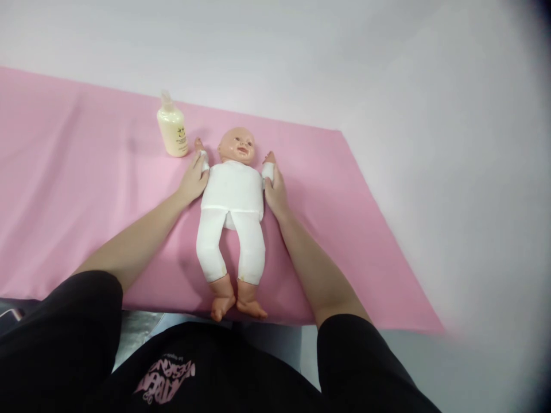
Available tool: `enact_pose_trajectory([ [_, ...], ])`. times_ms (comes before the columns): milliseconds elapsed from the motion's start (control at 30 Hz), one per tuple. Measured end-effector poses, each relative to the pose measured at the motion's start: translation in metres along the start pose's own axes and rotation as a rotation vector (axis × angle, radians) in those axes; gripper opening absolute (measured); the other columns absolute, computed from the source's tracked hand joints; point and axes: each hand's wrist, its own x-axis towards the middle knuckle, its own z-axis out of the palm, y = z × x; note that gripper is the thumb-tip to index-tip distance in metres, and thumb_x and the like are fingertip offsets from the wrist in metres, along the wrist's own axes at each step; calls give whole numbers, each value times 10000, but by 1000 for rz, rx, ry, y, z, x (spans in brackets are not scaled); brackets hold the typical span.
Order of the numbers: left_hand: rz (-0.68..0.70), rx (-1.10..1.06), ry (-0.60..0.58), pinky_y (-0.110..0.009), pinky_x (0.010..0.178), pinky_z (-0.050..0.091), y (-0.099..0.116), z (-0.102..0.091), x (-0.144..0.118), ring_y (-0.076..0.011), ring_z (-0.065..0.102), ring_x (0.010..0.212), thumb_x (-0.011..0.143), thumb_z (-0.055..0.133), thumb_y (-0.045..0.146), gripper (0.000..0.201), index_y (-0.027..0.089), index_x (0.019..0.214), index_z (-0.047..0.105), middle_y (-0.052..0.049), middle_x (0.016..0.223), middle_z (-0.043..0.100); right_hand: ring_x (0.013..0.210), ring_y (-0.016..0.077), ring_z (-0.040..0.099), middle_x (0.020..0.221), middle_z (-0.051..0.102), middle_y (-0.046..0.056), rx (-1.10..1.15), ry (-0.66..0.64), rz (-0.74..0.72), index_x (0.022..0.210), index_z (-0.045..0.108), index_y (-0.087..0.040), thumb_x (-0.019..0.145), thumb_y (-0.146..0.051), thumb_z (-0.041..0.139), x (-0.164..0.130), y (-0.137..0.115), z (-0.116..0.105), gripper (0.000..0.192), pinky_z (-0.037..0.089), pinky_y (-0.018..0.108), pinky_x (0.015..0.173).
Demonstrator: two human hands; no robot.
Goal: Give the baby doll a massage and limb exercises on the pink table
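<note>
Doll [232,189] between left hand [193,180] and right hand [275,189]

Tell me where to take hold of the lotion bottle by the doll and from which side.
Take the bottle around its wide cream body, below the narrow clear top, coming in from the left. It stands upright on the pink cloth, and its right side is crowded by the doll and the left hand on the doll's arm. A sideways grip around the body looks steadiest.

The doll [232,201] has a white cloth body and peach plastic head and feet, lying on a plain pink sheet [86,189]. The bottle [173,131] is cream-yellow; the sleeves [64,327] are black
</note>
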Motion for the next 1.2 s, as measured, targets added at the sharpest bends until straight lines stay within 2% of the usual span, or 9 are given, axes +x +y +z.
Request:
enact_pose_trajectory([
  [133,-28,10,-11,-574,1421,141,2,-1,0,-365,254,1705,1026,557,525,752,145,1664,434,-197,1800,317,1603,328,458,1711,480,198,2,1,108,1650,379,-186,1061,-567,434,1,7,1,704,331,637,1352],
  [267,53,-20,69,-599,1410,171,4,-2,-2,-385,247,1702,1005,614,623,792,199,1644,422,-207,1784,325,1585,330,470,1696,481,181,80,73,38,1626,364,-235,1002,-550,539,0,10,1,720,369,636,1331],
  [467,171,-61,202,-563,1355,322,11,-2,-4,-379,270,1685,941,594,846,1056,270,1711,156,-218,1777,258,1599,358,438,1793,196,192,94,175,-167,1716,-51,-310,999,-611,506,-5,-5,-1,957,492,635,1231],
  [533,203,-68,206,-561,1326,365,17,-4,-6,-386,356,1641,940,580,857,1036,263,1694,188,-228,1736,327,1582,366,452,1781,204,194,59,177,-219,1715,-88,-311,1001,-659,484,-8,-11,-3,978,494,628,1228],
  [633,258,-51,182,-565,1307,386,30,-8,-12,-389,500,1532,935,605,822,947,220,1619,351,-219,1597,508,1569,364,465,1707,341,195,24,160,-296,1721,-3,-288,1002,-707,447,-14,-16,-3,945,456,622,1274],
  [800,295,-31,34,-565,1228,489,42,-11,-18,-374,642,1360,929,652,649,748,190,1504,520,-184,1444,651,1501,328,552,1579,502,161,46,78,-386,1707,123,-305,1034,-712,346,-20,-16,0,817,470,613,1288],
  [900,253,-26,22,-594,1304,401,38,-8,-15,-393,547,1501,975,601,633,815,156,1609,414,-232,1577,576,1626,319,419,1707,402,161,-13,67,-351,1737,37,-280,1062,-686,287,-16,-17,2,827,372,606,1360],
  [1033,193,-60,78,-548,1406,213,24,-1,-8,-357,278,1696,1069,437,685,889,145,1733,194,-250,1791,299,1733,292,197,1834,176,159,-81,106,-312,1745,-141,-236,1097,-635,186,-7,-12,5,828,251,624,1404],
  [1200,122,-56,76,-547,1422,134,7,3,-4,-350,133,1731,1087,393,672,855,157,1743,205,-217,1840,173,1734,285,173,1843,156,131,-138,94,-219,1763,-86,-283,1099,-630,178,-2,5,8,794,229,661,1396],
])
